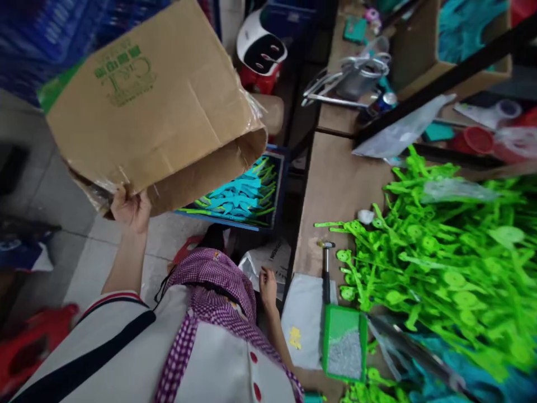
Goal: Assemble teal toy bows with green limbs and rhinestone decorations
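My left hand point(132, 210) grips the lower edge of a large cardboard box point(142, 106) with green print. The box is held up and tilted, its open side toward my lower right. Behind and below it is a blue crate point(235, 225) with cyan and lime pieces point(239, 193), partly hidden by the box. My right hand point(267, 285) hangs low beside my checked apron, close to a silver bag point(251, 263). Its fingers look loosely bent and nothing shows in them.
A wooden workbench point(335, 173) runs along the right, heaped with bright green plastic pieces point(444, 263). A small hammer point(326, 274) and a green tray point(327, 347) of small metallic bits lie near its edge. A red-and-white object point(260, 50) stands beyond the box.
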{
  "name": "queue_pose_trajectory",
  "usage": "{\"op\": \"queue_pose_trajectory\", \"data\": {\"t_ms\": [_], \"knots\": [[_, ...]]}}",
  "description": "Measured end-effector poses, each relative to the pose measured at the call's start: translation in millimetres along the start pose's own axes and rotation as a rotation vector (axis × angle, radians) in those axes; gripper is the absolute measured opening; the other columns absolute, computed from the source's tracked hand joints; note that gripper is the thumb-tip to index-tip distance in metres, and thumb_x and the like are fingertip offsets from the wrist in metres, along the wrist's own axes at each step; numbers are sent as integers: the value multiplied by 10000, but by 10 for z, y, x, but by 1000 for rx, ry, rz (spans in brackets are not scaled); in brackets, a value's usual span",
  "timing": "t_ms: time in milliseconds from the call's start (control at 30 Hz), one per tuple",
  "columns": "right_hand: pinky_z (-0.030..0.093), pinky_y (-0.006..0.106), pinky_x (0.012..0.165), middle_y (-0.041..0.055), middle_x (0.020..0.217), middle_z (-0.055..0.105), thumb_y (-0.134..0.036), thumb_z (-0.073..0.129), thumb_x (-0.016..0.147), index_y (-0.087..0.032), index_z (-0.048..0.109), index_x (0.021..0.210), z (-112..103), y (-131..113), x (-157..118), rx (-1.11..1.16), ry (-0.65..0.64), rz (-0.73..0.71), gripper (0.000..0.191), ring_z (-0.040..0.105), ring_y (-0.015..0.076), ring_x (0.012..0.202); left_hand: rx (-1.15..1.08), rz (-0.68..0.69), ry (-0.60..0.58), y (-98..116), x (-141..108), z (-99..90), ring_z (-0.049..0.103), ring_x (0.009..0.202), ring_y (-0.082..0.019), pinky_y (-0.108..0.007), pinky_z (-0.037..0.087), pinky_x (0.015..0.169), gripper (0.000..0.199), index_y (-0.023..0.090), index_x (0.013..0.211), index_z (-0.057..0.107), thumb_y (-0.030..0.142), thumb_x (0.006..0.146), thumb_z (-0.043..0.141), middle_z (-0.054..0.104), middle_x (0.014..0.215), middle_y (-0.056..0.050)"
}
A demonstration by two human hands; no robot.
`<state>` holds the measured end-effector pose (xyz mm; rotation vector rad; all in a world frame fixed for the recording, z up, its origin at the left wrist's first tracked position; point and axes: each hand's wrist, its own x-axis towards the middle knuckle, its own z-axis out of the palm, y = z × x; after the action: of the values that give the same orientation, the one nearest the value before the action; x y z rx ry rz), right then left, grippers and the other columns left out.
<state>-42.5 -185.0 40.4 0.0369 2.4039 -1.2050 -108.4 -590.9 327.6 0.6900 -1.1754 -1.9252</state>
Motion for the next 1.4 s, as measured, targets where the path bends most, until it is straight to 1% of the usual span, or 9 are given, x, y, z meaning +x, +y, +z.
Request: {"op": "queue_pose_trajectory", "data": {"t_ms": [200, 367, 467, 600, 733, 900, 1133, 1267, 1400], "knots": [[534, 357, 805, 166, 1024, 734, -434, 427, 820, -133, 705, 979, -119, 286, -8, -43, -131, -67, 440, 694, 236, 872, -72, 68, 428, 103, -391, -735, 530, 1314, -102, -282, 421, 1121, 386, 218, 943, 655, 173, 1009, 278, 751, 1071, -26], [546, 391, 680, 217, 910, 749, -564, 374, 778, -105, 720, 905, -260, 305, 236, -114, -166, -107, 588, 711, 299, 779, -243, 120, 613, 191, -636, -1240, 608, 1231, -127, -312, 489, 1070, 343, 220, 924, 654, 97, 970, 338, 765, 984, -26], [544, 392, 630, 218, 866, 751, -625, 378, 753, -111, 724, 863, -138, -6, 566, -163, -255, -194, 630, 713, 313, 729, -351, 134, 712, 273, -667, -1590, 645, 1175, -144, -319, 514, 1042, 313, 200, 915, 662, 89, 961, 373, 768, 950, -43], [552, 393, 734, 202, 959, 755, -693, 422, 721, -140, 729, 895, 320, -862, 1167, -214, -388, -339, 656, 716, 316, 844, -577, 159, 843, 446, -616, -2114, 683, 1088, -148, -305, 531, 1014, 287, 193, 914, 677, 98, 956, 409, 767, 958, -44], [536, 407, 770, 213, 999, 744, -744, 436, 678, -136, 714, 971, 1124, -2045, 1785, -275, -445, -483, 730, 702, 334, 901, -767, 229, 970, 626, -316, -2683, 717, 862, -103, -240, 558, 934, 268, 188, 904, 664, 50, 933, 436, 752, 844, -1], [541, 412, 737, 202, 1008, 737, -766, 422, 654, -139, 691, 991, 2552, -3674, 2108, -423, -631, -638, 761, 698, 333, 883, -993, 209, 1102, 847, 327, -3420, 694, 674, -123, -270, 600, 834, 206, 110, 900, 626, -27, 870, 474, 705, 727, -29], [527, 467, 889, 221, 1157, 659, -798, 476, 672, -112, 585, 1234, 4503, -5473, 1414, -445, -972, -1028, 893, 669, 331, 970, -1229, 318, 1254, 1436, 469, -4085, 692, 633, -152, -265, 616, 682, 201, 88, 910, 614, -42, 859, 470, 690, 714, -53], [473, 528, 995, 276, 1354, 529, -809, 586, 578, -77, 379, 1446, 5477, -6119, 954, -436, -1019, -1180, 1154, 576, 411, 1186, -1280, 464, 1340, 1732, 192, -4225, 696, 609, -154, -243, 611, 637, 185, 82, 866, 600, -46, 865, 467, 693, 699, -64], [500, 487, 992, 238, 1435, 500, -723, 708, 480, -142, 478, 1372, 6433, -6473, 313, -472, -1271, -1157, 1089, 563, 409, 1242, -1333, 581, 1444, 1898, -79, -4314, 693, 563, -160, -229, 599, 557, 179, 92, 838, 579, -40, 873, 463, 686, 658, -56]]}}
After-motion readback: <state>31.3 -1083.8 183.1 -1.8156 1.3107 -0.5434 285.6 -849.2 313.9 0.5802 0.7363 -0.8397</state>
